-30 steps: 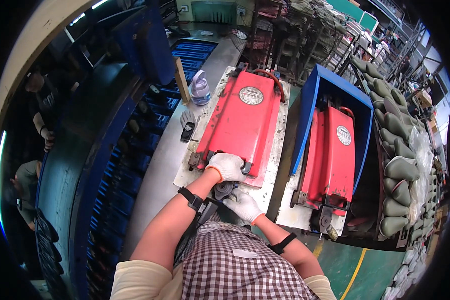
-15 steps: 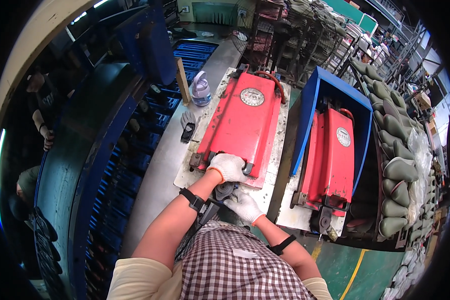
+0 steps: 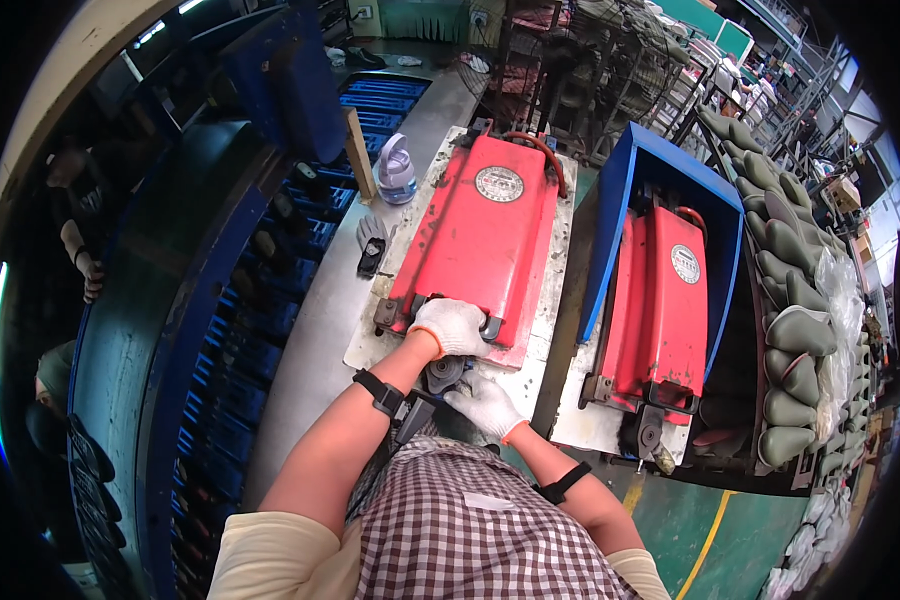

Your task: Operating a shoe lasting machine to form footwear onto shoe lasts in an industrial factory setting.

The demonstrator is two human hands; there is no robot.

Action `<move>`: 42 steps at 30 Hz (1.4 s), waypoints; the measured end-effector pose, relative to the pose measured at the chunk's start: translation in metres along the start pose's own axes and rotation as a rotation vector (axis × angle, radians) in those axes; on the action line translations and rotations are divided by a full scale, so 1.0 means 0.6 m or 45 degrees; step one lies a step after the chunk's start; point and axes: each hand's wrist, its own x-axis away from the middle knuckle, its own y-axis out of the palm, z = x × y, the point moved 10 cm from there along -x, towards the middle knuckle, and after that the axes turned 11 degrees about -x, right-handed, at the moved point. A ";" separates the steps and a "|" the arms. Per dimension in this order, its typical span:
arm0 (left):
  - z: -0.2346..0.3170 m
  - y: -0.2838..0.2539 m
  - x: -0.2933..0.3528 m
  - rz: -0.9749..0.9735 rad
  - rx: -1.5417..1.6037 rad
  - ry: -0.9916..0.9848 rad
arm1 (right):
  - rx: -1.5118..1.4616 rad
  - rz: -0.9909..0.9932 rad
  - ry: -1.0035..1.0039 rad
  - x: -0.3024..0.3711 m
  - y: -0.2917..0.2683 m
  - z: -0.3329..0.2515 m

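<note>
A red metal machine cover (image 3: pixel 485 240) with a round white label lies on a pale worn plate (image 3: pixel 547 300). My left hand (image 3: pixel 449 326), in a white knitted glove, is closed round the dark handle (image 3: pixel 492 328) at the cover's near end. Just below it sits a round dark metal part (image 3: pixel 444 374). My right hand (image 3: pixel 486 405), gloved the same way, is beside that round part with its fingers curled in. What those fingers grip is hidden.
A second red machine (image 3: pixel 660 310) stands to the right under a blue hood (image 3: pixel 610 230). A lilac bottle (image 3: pixel 396 172) and a grey glove (image 3: pixel 370 232) lie left on the steel table (image 3: pixel 305 375). Stacked olive-green shoe-shaped pieces (image 3: pixel 798 333) line the far right. Another person's hand (image 3: pixel 92 277) shows at far left.
The view has shifted slightly. Both hands keep their places, the left on the handle and the right by the round part.
</note>
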 end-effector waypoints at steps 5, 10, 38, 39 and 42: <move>0.002 -0.002 0.007 -0.080 -0.004 -0.028 | -0.026 -0.008 0.019 0.001 0.004 0.000; 0.004 -0.006 0.009 -0.079 -0.016 -0.028 | -0.096 -0.003 -0.016 0.004 0.003 -0.010; -0.001 0.005 -0.002 0.009 -0.019 -0.004 | -0.053 -0.023 0.049 0.002 0.005 0.004; -0.001 0.005 -0.002 0.012 -0.015 -0.006 | -0.057 -0.006 0.020 0.003 0.001 -0.003; -0.001 0.003 0.000 0.013 -0.012 -0.007 | -0.068 -0.090 0.177 0.003 0.012 0.015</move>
